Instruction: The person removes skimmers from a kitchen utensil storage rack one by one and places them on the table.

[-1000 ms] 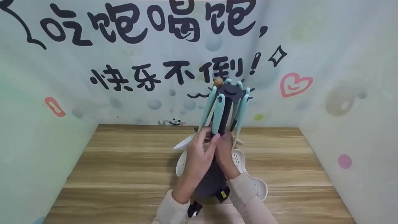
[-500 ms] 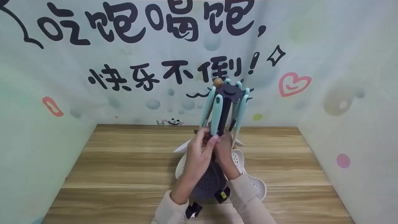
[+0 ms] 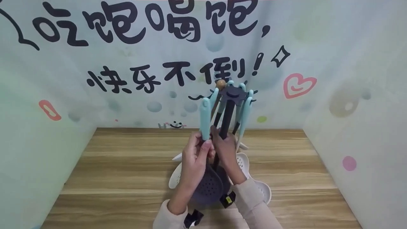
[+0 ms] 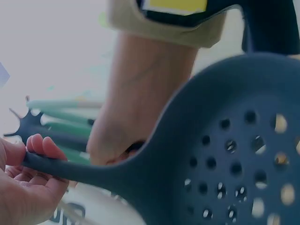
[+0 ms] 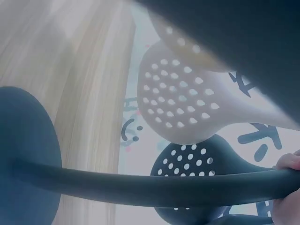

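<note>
My left hand [image 3: 194, 159] grips a dark slotted skimmer [image 3: 203, 192] by its mint handle, left of a utensil stand. In the left wrist view that hand [image 4: 30, 192] has its fingers around the handle's dark lower end, and the perforated bowl [image 4: 185, 126] fills the right side. My right hand [image 3: 227, 149] holds the stand's dark pole [image 3: 227, 119] below its hooked top [image 3: 232, 93]. The right wrist view has the pole [image 5: 140, 188] running from a round base [image 5: 26, 136] to my fingers. More mint-handled utensils [image 3: 244, 116] hang around the stand.
Pale slotted heads [image 3: 243, 161] hang right of my right wrist, another [image 3: 175, 176] left of my left hand. A wooden-knobbed handle [image 3: 220, 84] stands at the stand's top. All this is over a wooden table [image 3: 127, 171], with a printed curtain [image 3: 143, 105] behind.
The skimmer's handle has come away from the stand's hook and moved left, with my left hand on it. My right hand stays on the pole.
</note>
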Available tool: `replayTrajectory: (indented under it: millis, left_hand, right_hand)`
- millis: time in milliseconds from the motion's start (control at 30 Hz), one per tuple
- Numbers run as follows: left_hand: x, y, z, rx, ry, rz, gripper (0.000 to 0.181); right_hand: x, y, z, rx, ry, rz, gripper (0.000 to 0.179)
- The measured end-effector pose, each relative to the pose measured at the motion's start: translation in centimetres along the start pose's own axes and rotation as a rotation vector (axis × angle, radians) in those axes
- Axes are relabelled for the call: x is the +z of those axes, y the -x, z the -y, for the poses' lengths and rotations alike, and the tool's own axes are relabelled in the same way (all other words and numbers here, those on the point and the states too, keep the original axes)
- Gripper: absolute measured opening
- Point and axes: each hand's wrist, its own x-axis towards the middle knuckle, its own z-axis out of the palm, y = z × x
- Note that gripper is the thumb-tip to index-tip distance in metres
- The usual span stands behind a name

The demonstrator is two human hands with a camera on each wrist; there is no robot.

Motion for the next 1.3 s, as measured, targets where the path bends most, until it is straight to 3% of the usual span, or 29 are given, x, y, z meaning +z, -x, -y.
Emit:
replayTrajectory:
  millis: [100,233,333,700,967,1133,1300]
  left_hand:
    - [-1.0,0.4,-0.4,0.015,0.041,-0.041,0.017]
    - [-2.6,0.9,-0.5,0.033,0.006,-0.062,0.017]
    - [-3.9,1.2,0.0,0.011,-0.03,-0.096,0.016]
    - [-7.7,2.2,4.9,-0.153,-0.064,-0.207,0.017]
    - [-9.4,2.6,8.3,-0.156,-0.084,-0.27,0.016]
    - [-10.0,2.8,9.6,-0.159,-0.091,-0.318,0.016]
    - [-10.8,3.3,10.9,-0.092,-0.235,-0.322,0.027]
  right_hand:
    - [0.1,0.0,0.1,0.004,-0.006,-0.012,0.041]
    - [0.1,0.0,0.1,0.028,-0.011,-0.008,0.042]
    - [0.0,0.1,0.1,0.042,-0.011,0.008,0.042]
    - [-0.1,0.0,-0.2,0.022,-0.009,0.001,0.041]
    - [0.2,1.3,2.3,0.03,0.004,0.03,0.04]
    - [0.3,1.2,2.2,0.014,-0.02,0.053,0.041]
    - [0.4,1.4,2.2,0.014,-0.018,0.05,0.041]
